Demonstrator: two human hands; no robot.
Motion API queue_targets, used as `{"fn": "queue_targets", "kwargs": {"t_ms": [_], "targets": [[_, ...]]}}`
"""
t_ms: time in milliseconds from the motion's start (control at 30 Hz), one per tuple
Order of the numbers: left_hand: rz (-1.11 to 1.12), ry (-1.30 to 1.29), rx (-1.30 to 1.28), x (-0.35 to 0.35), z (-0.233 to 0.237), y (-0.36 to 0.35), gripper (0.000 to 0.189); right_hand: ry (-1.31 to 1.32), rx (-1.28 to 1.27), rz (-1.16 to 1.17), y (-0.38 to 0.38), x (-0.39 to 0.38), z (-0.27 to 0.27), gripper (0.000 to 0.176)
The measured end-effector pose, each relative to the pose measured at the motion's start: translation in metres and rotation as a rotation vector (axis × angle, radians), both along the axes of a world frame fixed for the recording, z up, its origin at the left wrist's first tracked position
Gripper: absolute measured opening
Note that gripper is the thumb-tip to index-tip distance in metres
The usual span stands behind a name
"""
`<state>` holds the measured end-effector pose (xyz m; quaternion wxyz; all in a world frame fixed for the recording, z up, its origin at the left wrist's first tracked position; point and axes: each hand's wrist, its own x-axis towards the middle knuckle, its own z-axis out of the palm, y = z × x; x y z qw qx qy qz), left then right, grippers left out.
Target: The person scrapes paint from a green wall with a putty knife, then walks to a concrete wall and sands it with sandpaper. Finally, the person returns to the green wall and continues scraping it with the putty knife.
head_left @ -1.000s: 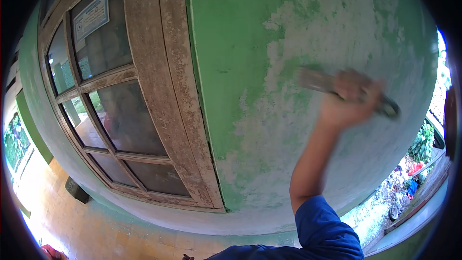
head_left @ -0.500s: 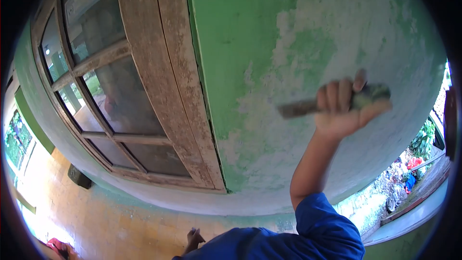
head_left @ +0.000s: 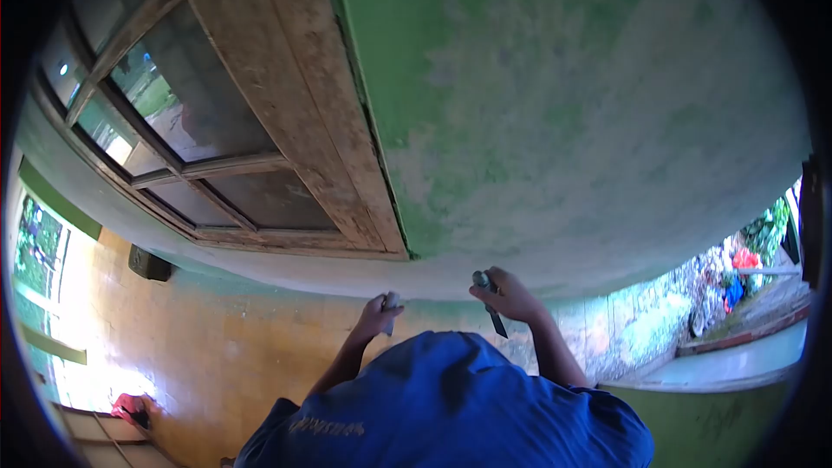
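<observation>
Here, two hands show above one blue shirt (head_left: 451,399). The right hand (head_left: 513,296) is closed around one scraper (head_left: 496,319), whose blade points down out of the fist, near the bottom edge of the green wall (head_left: 537,121). The left hand (head_left: 374,319) pinches one small pale thing (head_left: 392,301). One wooden window (head_left: 286,121) sits at the wall's left edge.

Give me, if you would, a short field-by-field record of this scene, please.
Right hand: closed on a scraper, blade pointing down
Left hand: holds a small pale object, too small to identify
Wall: green, paint worn away in pale patches
Window: weathered wooden frame, glass panes
Floor: tiled, a dark box at the wall's foot
</observation>
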<state>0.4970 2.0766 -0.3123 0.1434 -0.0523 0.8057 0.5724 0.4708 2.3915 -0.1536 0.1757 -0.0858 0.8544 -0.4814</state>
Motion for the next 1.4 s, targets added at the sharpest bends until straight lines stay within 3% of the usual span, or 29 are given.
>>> {"fn": "queue_targets", "kwargs": {"t_ms": [133,233,367,433,500,533,633,667,800,1033,1100,1200,1400], "targets": [[-0.145,0.043,-0.001,-0.027,0.028,0.019,0.033,-0.052,-0.078,-0.01,0.017,0.015,0.02,0.035],[-0.242,0.002,0.089,-0.044,0.047,0.033,0.03,0.104,-0.146,-0.061,0.026,0.028,0.045,0.03],[-0.384,-0.13,0.251,-0.059,0.095,0.044,0.027,0.124,-0.569,-0.341,0.052,0.055,0.044,0.027],[-0.436,-0.156,0.242,-0.068,0.116,0.04,0.026,0.109,-0.645,-0.403,0.057,0.069,0.033,0.031],[-0.482,-0.175,0.228,-0.076,0.14,0.03,0.027,-0.026,-0.974,-0.4,0.05,0.079,0.025,0.038],[-0.512,-0.136,0.203,-0.08,0.155,0.024,0.026,-0.131,-0.926,-0.383,0.048,0.082,0.023,0.045],[-0.522,-0.067,0.199,-0.093,0.198,0.007,0.025,-0.333,-1.092,-0.372,0.029,0.085,-0.002,0.051],[-0.484,-0.048,0.227,-0.095,0.207,0.0,0.023,-0.354,-1.189,-0.387,0.02,0.084,-0.013,0.043],[-0.488,0.057,0.205,-0.11,0.231,-0.035,0.021,-0.328,-0.957,-0.638,-0.017,0.072,-0.027,0.024],[-0.577,0.039,0.24,-0.138,0.259,-0.06,0.023,-0.299,-0.793,-0.586,-0.051,0.052,-0.071,0.018],[-0.709,-0.014,0.245,-0.146,0.263,-0.064,0.025,-0.305,-0.833,-0.635,-0.067,0.043,-0.081,0.019],[-0.825,-0.07,0.216,-0.155,0.264,-0.072,0.028,-0.287,-0.742,-0.617,-0.083,0.033,-0.094,0.039],[-1.029,-0.187,0.361,-0.175,0.263,-0.081,0.035,-0.235,-0.657,-0.664,-0.108,0.025,-0.103,0.038]]}}
